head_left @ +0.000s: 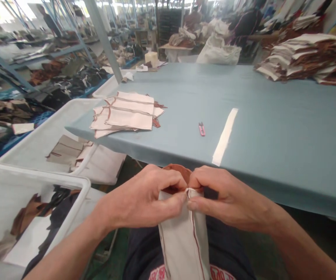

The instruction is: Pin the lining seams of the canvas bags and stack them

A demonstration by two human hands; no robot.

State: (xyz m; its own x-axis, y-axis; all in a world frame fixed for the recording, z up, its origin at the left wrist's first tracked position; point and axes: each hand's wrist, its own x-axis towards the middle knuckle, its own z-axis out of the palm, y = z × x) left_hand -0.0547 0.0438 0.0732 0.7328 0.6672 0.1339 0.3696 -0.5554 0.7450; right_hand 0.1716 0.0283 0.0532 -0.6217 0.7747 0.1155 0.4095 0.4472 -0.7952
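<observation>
A cream tube-shaped sewn piece (179,245) with a dark brown seam hangs in front of my body, below the table's front edge. Its reddish-brown inside shows at the open top. My left hand (159,198) pinches the top rim just left of the seam, thumb outside and fingers over the edge. Close beside it, my right hand (223,196) pinches the same rim to the right of the seam. The fingertips nearly meet there. On the table beyond lie pink-handled thread snips (202,129) and a cream strip (225,137), both untouched.
Similar cream pieces (129,112) lie stacked at the left of the blue-green table (182,144). A tall pile of cream and brown pieces (308,56) stands at the back right. White bins (83,186) with scraps stand at my left, near a metal post (103,39).
</observation>
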